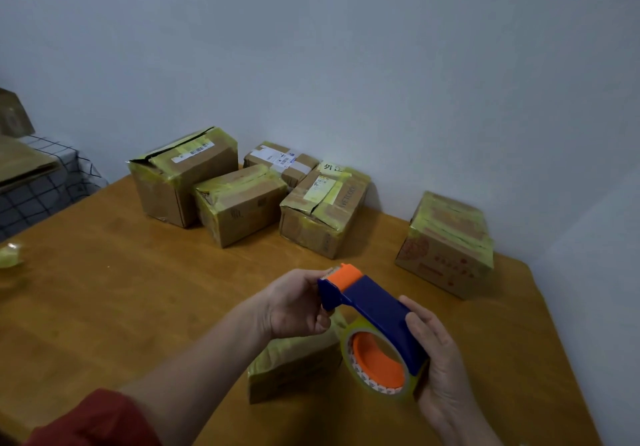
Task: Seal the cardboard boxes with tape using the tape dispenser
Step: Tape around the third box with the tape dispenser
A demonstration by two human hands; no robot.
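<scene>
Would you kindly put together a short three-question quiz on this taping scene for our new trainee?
1. True or false: the tape dispenser lies untouched on the table.
2. What colour is the hub inside the dispenser's tape roll? A) green B) orange C) white
3. Which of the two hands grips the dispenser's cutter end?

Key:
1. False; both hands hold it.
2. B.
3. The left hand; the right hand holds the roll end.
</scene>
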